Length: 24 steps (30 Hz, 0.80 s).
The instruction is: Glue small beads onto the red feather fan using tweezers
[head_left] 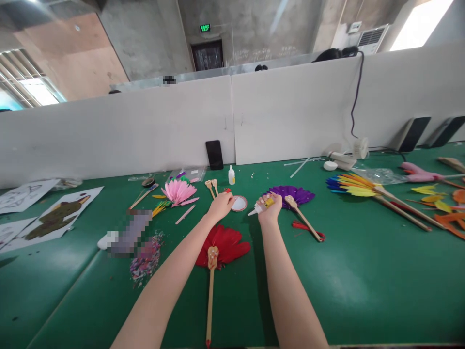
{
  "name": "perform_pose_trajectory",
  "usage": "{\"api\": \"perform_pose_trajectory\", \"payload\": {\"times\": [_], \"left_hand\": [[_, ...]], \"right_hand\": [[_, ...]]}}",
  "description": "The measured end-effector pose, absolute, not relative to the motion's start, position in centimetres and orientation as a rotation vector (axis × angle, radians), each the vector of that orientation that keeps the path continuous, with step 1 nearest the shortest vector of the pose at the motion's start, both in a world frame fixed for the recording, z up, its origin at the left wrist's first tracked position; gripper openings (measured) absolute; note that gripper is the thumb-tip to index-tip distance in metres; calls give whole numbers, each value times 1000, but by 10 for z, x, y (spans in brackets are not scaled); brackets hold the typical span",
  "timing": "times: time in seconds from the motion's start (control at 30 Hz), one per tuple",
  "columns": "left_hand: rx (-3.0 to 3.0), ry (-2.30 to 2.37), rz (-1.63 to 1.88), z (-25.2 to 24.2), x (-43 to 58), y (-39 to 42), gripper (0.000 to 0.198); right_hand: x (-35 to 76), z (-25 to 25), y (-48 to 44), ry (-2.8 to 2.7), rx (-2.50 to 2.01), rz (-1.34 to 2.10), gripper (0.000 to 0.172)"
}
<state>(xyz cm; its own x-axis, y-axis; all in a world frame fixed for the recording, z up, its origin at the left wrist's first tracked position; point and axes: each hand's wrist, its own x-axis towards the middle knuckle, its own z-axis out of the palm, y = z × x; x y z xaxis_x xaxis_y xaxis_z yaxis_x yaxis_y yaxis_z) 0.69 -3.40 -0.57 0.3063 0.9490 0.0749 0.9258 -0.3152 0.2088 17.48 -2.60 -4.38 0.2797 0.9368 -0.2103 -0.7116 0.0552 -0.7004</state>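
Observation:
My right hand (271, 208) is wrapped around a white glue bottle (259, 208) with a yellow label, its nozzle pointing left and slightly down. The fingers of my left hand (220, 207) are pinched together beside a round white dish (239, 203) with a reddish rim. A small red thing shows at the left fingertips, too small to name. Below both hands lies a red feather fan (225, 245) with a wooden handle (209, 300) toward me. To the right of my right hand is a purple feather fan (301, 195) with a red cord at its handle's end.
A second glue bottle (231, 175) stands behind the dish, near a phone (214, 154) leaning on the white partition (163, 131). Pink feathers (178, 192) and colourful bits (145, 261) lie left. Multicoloured feather fans (356, 185) and a pink glue gun (417, 172) lie right.

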Motion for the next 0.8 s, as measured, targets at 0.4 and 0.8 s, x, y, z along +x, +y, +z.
{"api": "perform_pose_trajectory", "payload": {"times": [0.4,0.8], "left_hand": [[2626,1585,-114,-8,40,-16,32],[2562,1662,-295,-4,56,-19,34]], "right_hand": [[179,-44,-26,-294,-770,1368,31],[177,-47,-25,-186,-775,1364,31]]}}
